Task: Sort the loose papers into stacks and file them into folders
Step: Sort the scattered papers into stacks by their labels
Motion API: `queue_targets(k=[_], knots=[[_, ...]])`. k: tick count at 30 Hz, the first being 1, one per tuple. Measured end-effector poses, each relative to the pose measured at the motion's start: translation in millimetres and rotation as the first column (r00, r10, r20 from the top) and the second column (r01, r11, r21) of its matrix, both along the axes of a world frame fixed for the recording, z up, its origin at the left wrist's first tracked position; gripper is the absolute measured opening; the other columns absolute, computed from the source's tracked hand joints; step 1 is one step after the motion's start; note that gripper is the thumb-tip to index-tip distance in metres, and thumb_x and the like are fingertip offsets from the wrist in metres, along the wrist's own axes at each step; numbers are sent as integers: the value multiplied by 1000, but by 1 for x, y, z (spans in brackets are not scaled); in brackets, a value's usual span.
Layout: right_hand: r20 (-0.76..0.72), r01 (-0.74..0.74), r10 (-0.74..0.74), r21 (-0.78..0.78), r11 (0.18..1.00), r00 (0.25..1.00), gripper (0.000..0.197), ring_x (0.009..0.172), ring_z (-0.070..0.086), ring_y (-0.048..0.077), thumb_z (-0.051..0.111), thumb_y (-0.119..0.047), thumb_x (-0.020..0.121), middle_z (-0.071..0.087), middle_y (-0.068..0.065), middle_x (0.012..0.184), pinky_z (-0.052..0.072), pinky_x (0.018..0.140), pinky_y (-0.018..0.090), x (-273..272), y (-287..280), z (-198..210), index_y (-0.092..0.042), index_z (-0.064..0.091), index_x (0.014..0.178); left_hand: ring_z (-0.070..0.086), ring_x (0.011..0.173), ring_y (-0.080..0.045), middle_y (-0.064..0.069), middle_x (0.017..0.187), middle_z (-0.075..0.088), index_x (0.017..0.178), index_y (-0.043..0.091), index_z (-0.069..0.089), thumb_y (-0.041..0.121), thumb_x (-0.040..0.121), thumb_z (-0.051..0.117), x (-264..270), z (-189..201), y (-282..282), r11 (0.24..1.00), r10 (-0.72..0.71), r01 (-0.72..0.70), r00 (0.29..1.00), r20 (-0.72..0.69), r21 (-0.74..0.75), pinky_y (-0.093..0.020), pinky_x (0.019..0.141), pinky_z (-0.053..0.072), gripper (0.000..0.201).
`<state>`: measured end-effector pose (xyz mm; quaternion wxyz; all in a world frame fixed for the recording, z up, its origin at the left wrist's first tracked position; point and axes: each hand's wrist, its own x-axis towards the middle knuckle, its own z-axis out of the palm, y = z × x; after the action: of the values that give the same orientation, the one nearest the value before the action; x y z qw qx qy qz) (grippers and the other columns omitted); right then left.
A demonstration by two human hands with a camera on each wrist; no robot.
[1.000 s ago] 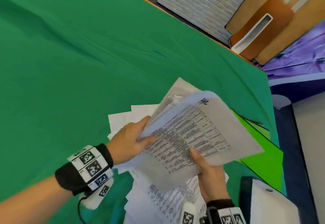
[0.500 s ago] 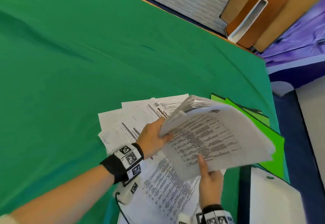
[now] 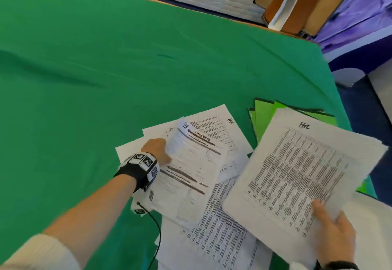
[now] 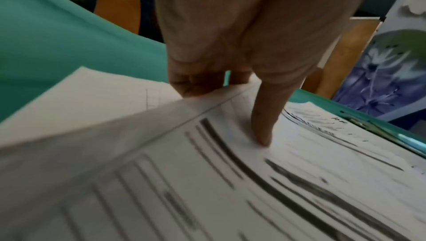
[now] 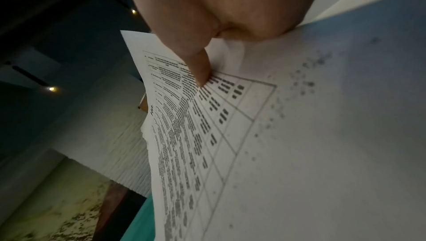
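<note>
My right hand [image 3: 331,231] grips a thick stack of printed papers [image 3: 301,176] by its near corner, thumb on top, holding it above the table; the top sheet carries a table and a handwritten "HR". In the right wrist view the thumb [image 5: 198,66] presses on that stack [image 5: 253,135]. My left hand [image 3: 158,150] pinches the left edge of a single form sheet [image 3: 191,174] marked "HR", lifting it off the loose papers [image 3: 218,240] on the green cloth. In the left wrist view the thumb [image 4: 265,117] lies on the sheet [image 4: 207,181], fingers curled under its edge.
Green folders [image 3: 263,117] lie fanned beyond the papers, partly under the held stack. A white binder or board [image 3: 373,227] sits at the near right table corner. The green tablecloth [image 3: 106,68] stretches left and far. Brown boards and a white block stand beyond the far edge.
My left hand let go of the thick stack and moved down to the table, taking hold of a single form sheet. My right hand carried the stack to the right.
</note>
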<state>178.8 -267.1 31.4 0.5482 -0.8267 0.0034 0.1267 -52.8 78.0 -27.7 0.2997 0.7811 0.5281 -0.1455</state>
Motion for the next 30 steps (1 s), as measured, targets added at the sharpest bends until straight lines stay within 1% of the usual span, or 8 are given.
queue_targets(k=[3,7,13,19,23,25,27,30], knots=[[-39,33,-34,-29,999,999,34,101,62,25,67,-25,89,66,9,102,42,95,37,3,-4,-8,-10,64,119,56,115,-30,-9,128,59,125,10,56,24,94,58,10,9,10,991,-113,101,982,148,88,-39,99,46,34],[-71,17,-20,-36,999,997,18,100,65,26,66,-21,89,70,6,99,45,97,43,4,-6,-18,-18,68,106,56,106,-30,-8,109,57,109,10,58,26,94,56,41,16,49,936,-234,189,965,121,297,-48,95,48,21],[-71,31,-30,6,1000,997,31,94,64,22,63,-19,91,67,4,104,45,88,37,3,-6,-10,-16,63,122,44,127,-33,-13,137,42,139,8,37,42,66,87,64,-1,78,968,-191,190,982,-9,163,-48,103,43,95],[-75,17,-18,-7,1000,997,18,92,65,17,65,-24,89,69,-11,93,47,90,39,7,-19,-9,-28,66,107,59,95,-28,-11,116,63,113,11,58,33,84,75,50,8,79,959,-272,264,960,72,103,-34,81,47,40],[-78,14,-15,-13,1000,997,28,101,64,21,67,-27,88,68,-13,98,46,93,40,9,-23,-14,-24,66,116,60,108,-28,-10,127,61,129,10,55,21,94,63,32,31,77,996,-57,26,922,384,84,-38,91,49,38],[-87,15,-18,-33,999,996,16,100,65,20,68,-31,87,69,-14,97,46,96,43,8,-23,-14,-31,69,102,59,111,-24,-5,133,56,137,11,50,21,97,59,15,43,78,995,63,-91,870,490,34,-38,94,48,43],[-110,25,-26,-16,1000,994,6,100,66,21,70,-33,85,70,-13,98,47,97,45,7,-22,-15,-33,69,91,64,100,-22,-1,127,61,133,14,55,19,97,57,-7,49,76,972,226,-218,749,622,-91,-35,83,52,36],[-122,40,-38,12,999,992,24,101,65,24,70,-30,86,70,-6,98,46,95,38,7,-19,-14,-23,70,109,66,99,-28,-6,119,67,132,13,58,16,96,59,-42,45,73,878,467,-385,558,686,-284,-40,86,52,36]])
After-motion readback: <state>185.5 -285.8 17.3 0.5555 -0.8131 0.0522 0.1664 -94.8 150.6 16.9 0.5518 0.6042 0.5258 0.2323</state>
